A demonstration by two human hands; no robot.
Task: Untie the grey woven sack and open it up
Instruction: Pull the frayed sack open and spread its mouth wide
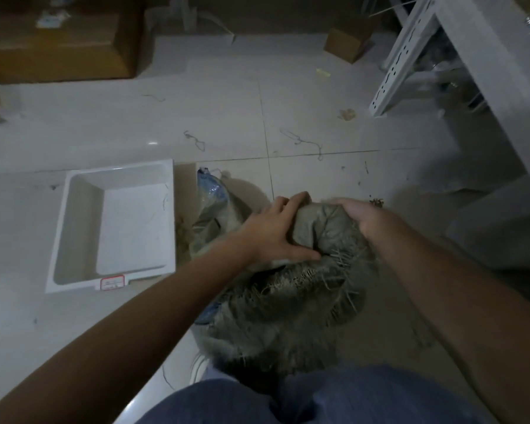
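Note:
The grey woven sack stands on the tiled floor between my knees, its top edge frayed into loose strands. The bunched neck of the sack rises between my hands. My left hand grips the neck from the left, fingers wrapped over the fabric and thumb underneath. From the right, my right hand clasps the same bunch of cloth. A dark gap shows under the frayed rim just below my left thumb. No tie is visible.
A white plastic tray with a red-edged label lies on the floor to the left. A clear and blue plastic bag sits behind the sack. White metal shelving stands at the right, cardboard boxes at the back. Loose threads litter the tiles.

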